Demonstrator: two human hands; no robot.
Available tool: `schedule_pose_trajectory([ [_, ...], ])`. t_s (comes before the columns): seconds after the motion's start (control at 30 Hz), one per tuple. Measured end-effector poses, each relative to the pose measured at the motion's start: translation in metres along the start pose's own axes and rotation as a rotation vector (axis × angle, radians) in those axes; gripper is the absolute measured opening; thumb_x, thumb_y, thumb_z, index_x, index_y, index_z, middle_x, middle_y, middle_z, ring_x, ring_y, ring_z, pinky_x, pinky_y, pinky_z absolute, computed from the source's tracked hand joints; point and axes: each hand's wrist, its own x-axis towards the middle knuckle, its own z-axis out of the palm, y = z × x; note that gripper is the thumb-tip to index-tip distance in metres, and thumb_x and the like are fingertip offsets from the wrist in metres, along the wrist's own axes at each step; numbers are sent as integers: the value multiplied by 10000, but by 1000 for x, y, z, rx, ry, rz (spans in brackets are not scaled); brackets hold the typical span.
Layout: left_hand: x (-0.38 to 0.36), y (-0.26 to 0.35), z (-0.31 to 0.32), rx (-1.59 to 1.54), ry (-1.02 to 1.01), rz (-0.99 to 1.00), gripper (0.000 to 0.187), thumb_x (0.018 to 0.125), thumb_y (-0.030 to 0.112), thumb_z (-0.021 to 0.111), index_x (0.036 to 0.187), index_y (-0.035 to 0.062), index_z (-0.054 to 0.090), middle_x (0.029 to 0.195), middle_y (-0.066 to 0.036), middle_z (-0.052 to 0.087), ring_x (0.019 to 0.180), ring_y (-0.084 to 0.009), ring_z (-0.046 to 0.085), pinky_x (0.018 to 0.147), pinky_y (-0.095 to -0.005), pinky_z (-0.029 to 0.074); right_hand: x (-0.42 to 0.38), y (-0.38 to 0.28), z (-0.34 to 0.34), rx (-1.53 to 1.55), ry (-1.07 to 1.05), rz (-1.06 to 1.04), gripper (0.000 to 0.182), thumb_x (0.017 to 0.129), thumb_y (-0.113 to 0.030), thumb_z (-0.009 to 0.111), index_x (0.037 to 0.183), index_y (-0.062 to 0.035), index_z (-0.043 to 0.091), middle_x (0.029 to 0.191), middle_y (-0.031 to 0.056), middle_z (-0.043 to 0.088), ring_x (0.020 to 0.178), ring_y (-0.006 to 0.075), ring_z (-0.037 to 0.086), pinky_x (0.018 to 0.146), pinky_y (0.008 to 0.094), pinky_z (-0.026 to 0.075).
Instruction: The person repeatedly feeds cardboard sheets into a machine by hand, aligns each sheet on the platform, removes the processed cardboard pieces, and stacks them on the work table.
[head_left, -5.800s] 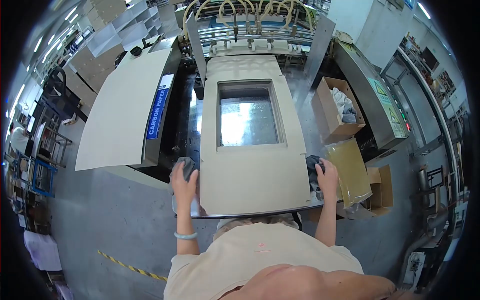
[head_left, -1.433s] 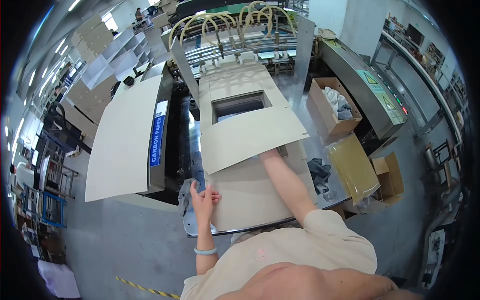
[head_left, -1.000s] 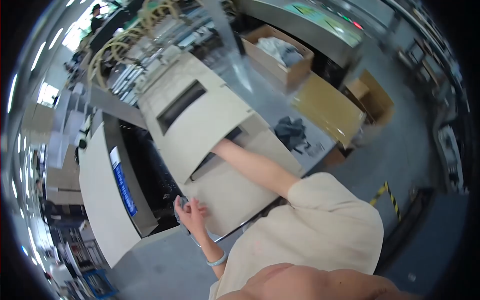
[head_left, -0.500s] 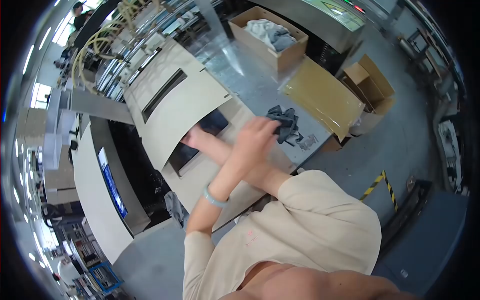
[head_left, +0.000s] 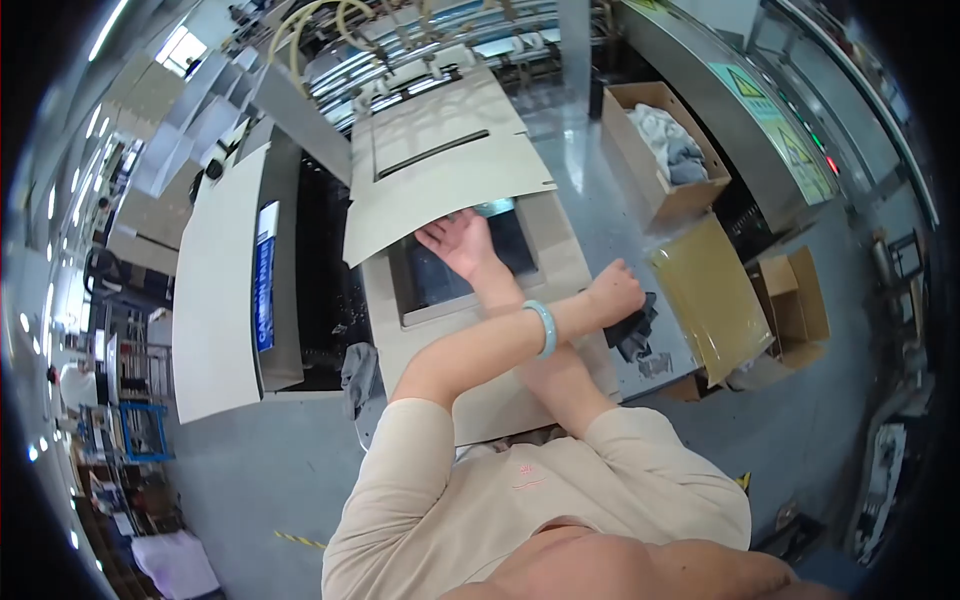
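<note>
My forearms are crossed, with the left one, which wears a pale green bracelet (head_left: pixel 542 328), on top. My left hand (head_left: pixel 615 293) is closed in a fist at the right, just over a crumpled dark cloth (head_left: pixel 640 328); what its fingers hold, if anything, is hidden. Palm up and fingers spread, my right hand (head_left: pixel 460 243) is over a dark recessed panel (head_left: pixel 440 275). Its fingertips are at the curved front edge of a pale grey board (head_left: pixel 450 185). A narrow slot crosses the board farther back.
To the right are an open carton (head_left: pixel 650 185) of rags, a yellowish wrapped pack (head_left: pixel 712 300) and an empty box (head_left: pixel 795 300). Another pale board (head_left: pixel 215 300) stands at the left, near a hanging grey rag (head_left: pixel 360 378). Machine rollers and hoses (head_left: pixel 400 75) are behind.
The view has turned, so the bench appears straighter. My right palm has come into clearer view at the board's edge. My left hand's fingers are now curled into a fist beside the dark cloth.
</note>
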Motion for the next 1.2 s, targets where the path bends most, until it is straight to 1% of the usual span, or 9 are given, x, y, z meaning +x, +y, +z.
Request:
schedule_pose_trajectory([
  [0.1, -22, -1, -19, -38, 215, -91, 223, 733, 186, 646, 947, 127, 624, 1024, -75, 641, 952, -216, 576, 868, -370, 408, -3, -2, 2, -2, -86, 4, 340, 925, -317, 492, 1178, -93, 532, 1124, 143, 581, 1048, 298, 552, 917, 461, 444],
  [0.23, -83, -14, -72, -265, 766, -90, 354, 672, 209, 742, 991, 134, 607, 1071, -72, 597, 1086, -240, 534, 972, -420, 368, -10, -7, 8, -76, -163, -3, 334, 951, -317, 488, 1204, -103, 528, 1182, 139, 576, 1106, 293, 545, 922, 448, 446],
  [0.27, -109, -18, -89, -332, 722, -116, 531, 633, 204, 768, 1120, 123, 569, 1213, -56, 547, 1162, -248, 517, 1015, -454, 341, -7, -4, 11, -81, -172, 5, 334, 951, -317, 488, 1204, -103, 528, 1182, 139, 576, 1106, 293, 545, 922, 448, 446],
  [0.37, -191, -38, -124, -434, 873, -250, 455, 668, 61, 717, 1111, 70, 616, 1231, -76, 572, 1151, -287, 524, 994, -434, 381, -3, -1, 4, -131, -199, 11, 349, 954, -304, 488, 1240, -107, 518, 1216, 145, 567, 1140, 293, 533, 924, 439, 453],
  [0.47, -286, -42, -146, -292, 901, -696, 462, 657, 1, 720, 1108, 58, 640, 1222, -76, 596, 1154, -266, 542, 985, -389, 420, -5, -6, 2, -149, -208, -7, 354, 955, -291, 492, 1257, -107, 510, 1244, 154, 558, 1159, 298, 529, 924, 443, 460],
  [0.57, -378, -37, -134, -83, 965, -1044, 382, 781, 24, 702, 1151, 42, 607, 1243, -98, 590, 1179, -273, 535, 1016, -355, 421, -6, -7, 6, -143, -223, -7, 355, 956, -262, 503, 1272, -101, 497, 1292, 176, 542, 1181, 316, 529, 921, 465, 473],
  [0.73, -474, -1, -122, 188, 716, -1477, 584, 775, 103, 733, 1319, 67, 525, 1374, -84, 522, 1320, -300, 425, 1108, -405, 306, -8, -2, 9, -180, -186, 4, 432, 941, -246, 529, 1339, -98, 449, 1331, 173, 516, 1187, 306, 526, 925, 443, 480],
  [0.9, -507, 18, -116, 34, 336, -1492, 629, 791, 123, 713, 1377, 106, 487, 1436, -40, 472, 1377, -289, 356, 1140, -419, 244, -6, -1, 4, -252, -185, 9, 491, 924, -239, 557, 1371, -90, 418, 1355, 173, 493, 1175, 298, 536, 921, 429, 484],
  [1.2, -530, 13, -126, 5, 319, -1424, 489, 754, 45, 702, 1232, 111, 626, 1296, -7, 599, 1300, -247, 467, 1105, -396, 320, -19, 1, 8, -504, -29, 71, 466, 891, -225, 595, 1318, -74, 485, 1247, 155, 579, 1026, 222, 594, 861, 361, 492],
])
